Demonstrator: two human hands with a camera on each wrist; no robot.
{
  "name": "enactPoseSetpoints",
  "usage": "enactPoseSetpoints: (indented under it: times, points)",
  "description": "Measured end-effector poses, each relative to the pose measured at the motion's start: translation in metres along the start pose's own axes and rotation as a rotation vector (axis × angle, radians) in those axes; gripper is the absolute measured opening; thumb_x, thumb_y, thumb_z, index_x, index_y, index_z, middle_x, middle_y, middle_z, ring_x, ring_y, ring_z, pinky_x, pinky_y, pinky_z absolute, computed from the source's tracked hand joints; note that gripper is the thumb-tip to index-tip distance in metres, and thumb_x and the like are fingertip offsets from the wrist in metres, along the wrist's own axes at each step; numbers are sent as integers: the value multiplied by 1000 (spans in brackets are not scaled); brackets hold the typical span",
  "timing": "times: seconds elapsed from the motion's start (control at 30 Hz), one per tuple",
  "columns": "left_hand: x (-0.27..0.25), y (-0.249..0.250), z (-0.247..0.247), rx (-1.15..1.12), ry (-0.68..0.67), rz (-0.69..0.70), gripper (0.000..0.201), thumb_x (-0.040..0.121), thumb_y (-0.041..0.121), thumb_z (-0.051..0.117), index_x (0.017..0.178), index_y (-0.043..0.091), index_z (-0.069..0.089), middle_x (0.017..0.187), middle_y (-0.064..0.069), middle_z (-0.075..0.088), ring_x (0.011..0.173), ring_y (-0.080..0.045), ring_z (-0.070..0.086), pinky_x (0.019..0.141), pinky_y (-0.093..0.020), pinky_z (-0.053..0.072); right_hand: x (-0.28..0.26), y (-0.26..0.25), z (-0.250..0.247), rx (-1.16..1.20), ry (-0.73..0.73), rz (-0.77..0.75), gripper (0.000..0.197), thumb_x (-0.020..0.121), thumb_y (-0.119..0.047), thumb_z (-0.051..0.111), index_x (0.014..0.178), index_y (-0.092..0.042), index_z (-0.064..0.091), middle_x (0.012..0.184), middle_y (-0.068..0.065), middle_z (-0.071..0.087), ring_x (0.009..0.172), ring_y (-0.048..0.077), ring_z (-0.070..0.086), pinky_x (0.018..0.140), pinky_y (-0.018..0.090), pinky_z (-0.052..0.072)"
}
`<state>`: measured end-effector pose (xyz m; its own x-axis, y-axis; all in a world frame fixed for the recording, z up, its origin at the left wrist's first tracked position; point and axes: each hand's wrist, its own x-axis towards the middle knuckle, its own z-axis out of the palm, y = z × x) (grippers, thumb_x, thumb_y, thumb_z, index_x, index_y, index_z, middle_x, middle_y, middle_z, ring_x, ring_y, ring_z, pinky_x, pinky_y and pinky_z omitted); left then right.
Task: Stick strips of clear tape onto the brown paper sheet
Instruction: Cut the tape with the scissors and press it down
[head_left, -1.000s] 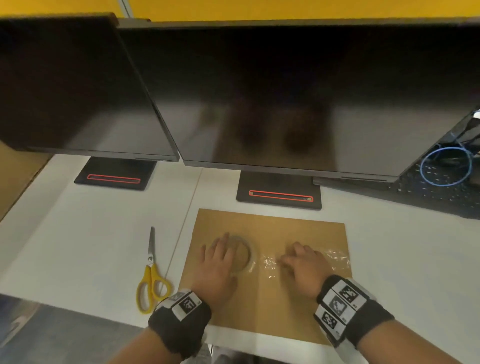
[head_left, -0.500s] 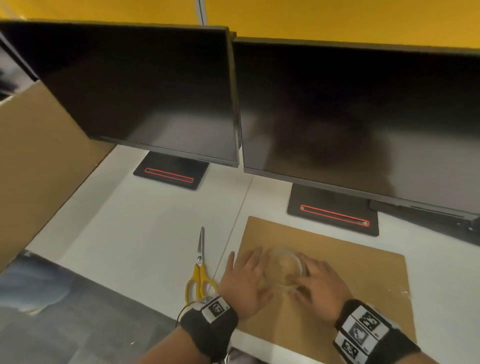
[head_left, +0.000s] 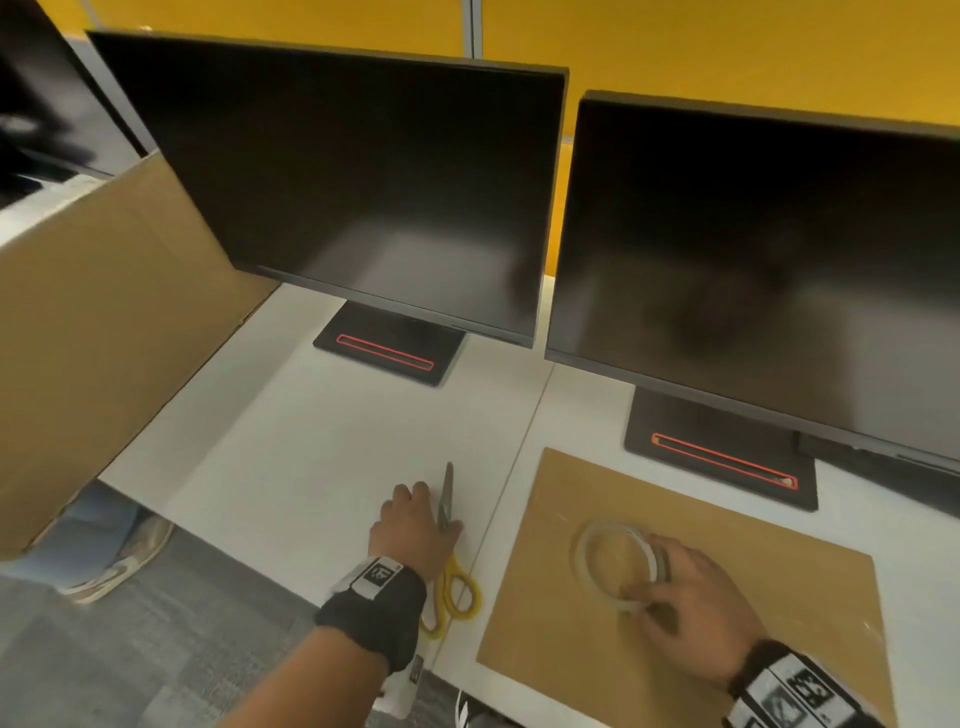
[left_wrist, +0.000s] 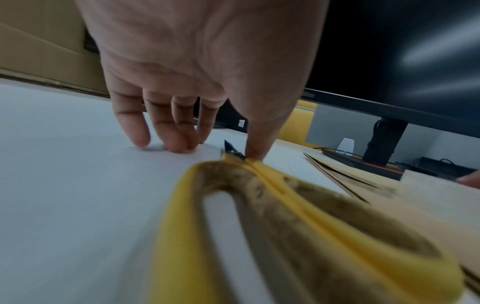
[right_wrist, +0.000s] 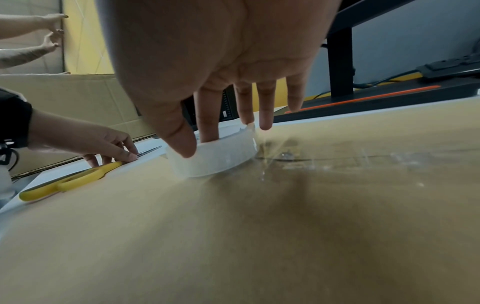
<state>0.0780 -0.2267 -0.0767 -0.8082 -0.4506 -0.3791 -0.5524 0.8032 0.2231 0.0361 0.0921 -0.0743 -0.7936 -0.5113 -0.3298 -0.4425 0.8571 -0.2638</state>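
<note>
Tape roll (head_left: 618, 566) lies flat on brown paper sheet (head_left: 727, 566), left-center of it, on white desk (head_left: 311, 457). Right hand (head_left: 685, 597) pinches roll: thumb on outer wall, index finger inside the ring, other fingers straight. Left hand (head_left: 415, 525) is off the sheet, thumb and fingertips closing on yellow-handled scissors (head_left: 452, 582) near the pivot; scissors flat on desk, just left of sheet. Clear strip (right_wrist: 350, 160) already stuck on sheet.
</note>
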Motion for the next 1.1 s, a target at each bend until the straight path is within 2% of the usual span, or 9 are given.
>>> enactPoseSetpoints:
  times: [0.2, 0.3, 0.37, 0.53, 0.67, 0.77, 0.87, 1.0, 1.1]
  points:
    - [1, 7, 4, -148, -23, 47, 34, 95, 32, 50, 117, 9, 39, 113, -11, 54, 98, -30, 59, 80, -37, 49, 5, -13, -16, -45, -42, 20, 50, 65, -63, 33, 92, -44, 71, 129, -10, 46, 120, 18, 44, 106, 34, 33]
    - [1, 11, 7, -155, 4, 75, 28, 95, 26, 48, 115, 8, 40, 111, -11, 56, 95, -30, 60, 80, -39, 50, 5, -19, -18, -69, -23, 71, 41, 65, -61, 41, 77, -36, 71, 107, -4, 61, 94, 20, 61, 85, 36, 49]
    - [-1, 15, 8, -156, 11, 82, 26, 95, 24, 47, 114, 8, 41, 110, -11, 57, 94, -30, 61, 79, -37, 49, 5, -22, -20, -88, 0, 67, 37, 65, -60, 44, 75, -35, 70, 98, -2, 63, 85, 20, 63, 76, 36, 53]
    - [-4, 23, 4, -197, 2, 65, 17, 94, 19, 47, 105, 7, 44, 107, -12, 58, 93, -33, 61, 78, -37, 48, 6, -22, -21, -98, -36, 23, 49, 76, -59, 38, 108, -31, 62, 125, -2, 45, 115, 19, 44, 101, 33, 32]
    - [-10, 41, -5, -331, 12, 117, 9, 94, 11, 46, 95, 8, 38, 97, -15, 53, 85, -36, 59, 71, -37, 46, 4, -21, -24, -79, -47, 11, 48, 80, -56, 41, 114, -29, 59, 134, -1, 39, 122, 20, 38, 105, 33, 26]
    - [-15, 62, -12, -429, -3, 185, 12, 96, 15, 44, 106, 8, 41, 88, -9, 56, 72, -24, 57, 63, -29, 42, 3, -19, -24, -55, -42, 4, 47, 81, -53, 41, 115, -28, 59, 138, 2, 38, 123, 22, 38, 106, 35, 25]
    - [-24, 86, -17, -469, -18, 273, 16, 97, 20, 45, 111, 13, 40, 76, -1, 58, 65, -18, 57, 62, -30, 45, 3, -17, -23, -43, -37, -17, 56, 76, -56, 32, 113, -26, 61, 138, 4, 41, 122, 26, 41, 106, 38, 26]
    - [-36, 119, -16, -474, -43, 378, 18, 96, 20, 48, 109, 13, 37, 72, 5, 53, 68, -18, 56, 61, -28, 40, 3, -11, -20, -41, -24, -49, 76, 66, -63, 16, 120, -28, 57, 137, 4, 41, 123, 27, 40, 107, 39, 24]
    - [-40, 135, -11, -468, -62, 423, 17, 97, 21, 47, 109, 13, 38, 75, 2, 56, 76, -23, 62, 65, -32, 45, 2, -7, -20, -7, -22, -60, 78, 65, -59, 12, 124, -27, 53, 138, 3, 41, 124, 26, 39, 110, 39, 21]
